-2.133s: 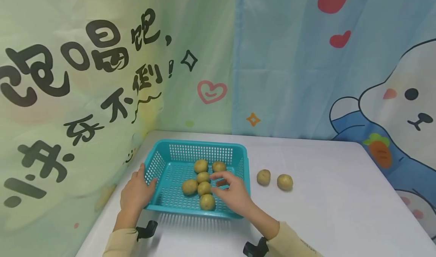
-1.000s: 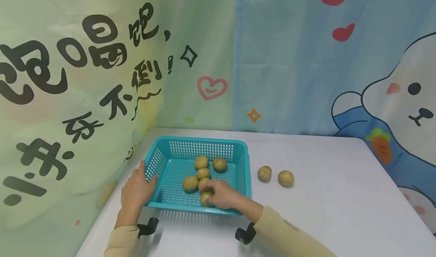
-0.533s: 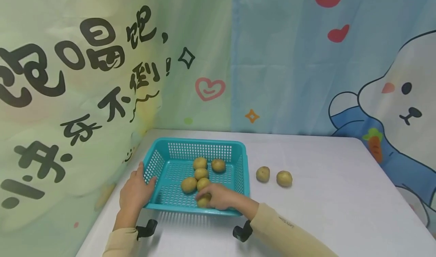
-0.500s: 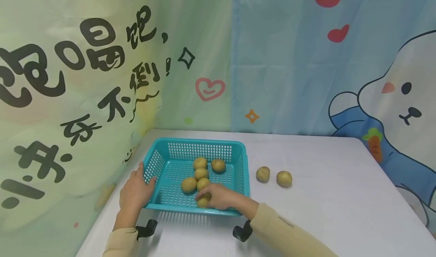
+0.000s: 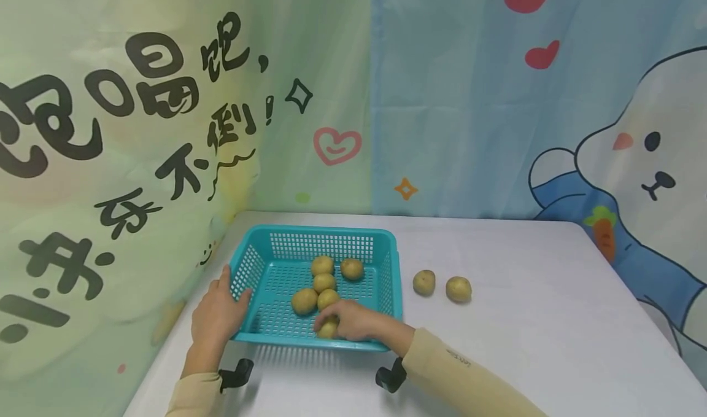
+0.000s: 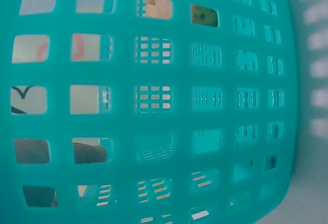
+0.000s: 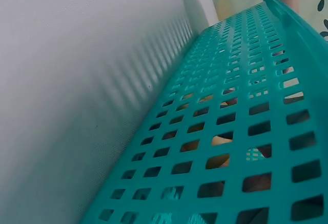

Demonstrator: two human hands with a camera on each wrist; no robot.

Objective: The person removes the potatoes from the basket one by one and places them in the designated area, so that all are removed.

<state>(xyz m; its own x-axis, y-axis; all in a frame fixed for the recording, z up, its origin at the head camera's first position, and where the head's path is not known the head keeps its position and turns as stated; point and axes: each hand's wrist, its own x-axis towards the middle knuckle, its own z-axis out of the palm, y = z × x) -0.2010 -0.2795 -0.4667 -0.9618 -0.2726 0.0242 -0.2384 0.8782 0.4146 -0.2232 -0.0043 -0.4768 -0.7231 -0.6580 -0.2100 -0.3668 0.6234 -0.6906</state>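
Plainly, left hand (image 5: 217, 312) grips one basket (image 5: 276, 291), right hand (image 5: 351, 320) one of its six potatoes (image 5: 328, 330); two sit outside.

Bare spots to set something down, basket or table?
Basket: floor between its left wall and the potatoes. Table: wide stretch right of the two loose potatoes, out to its right edge. Crowded: basket's middle, potatoes clustered, right hand holding the front potato.
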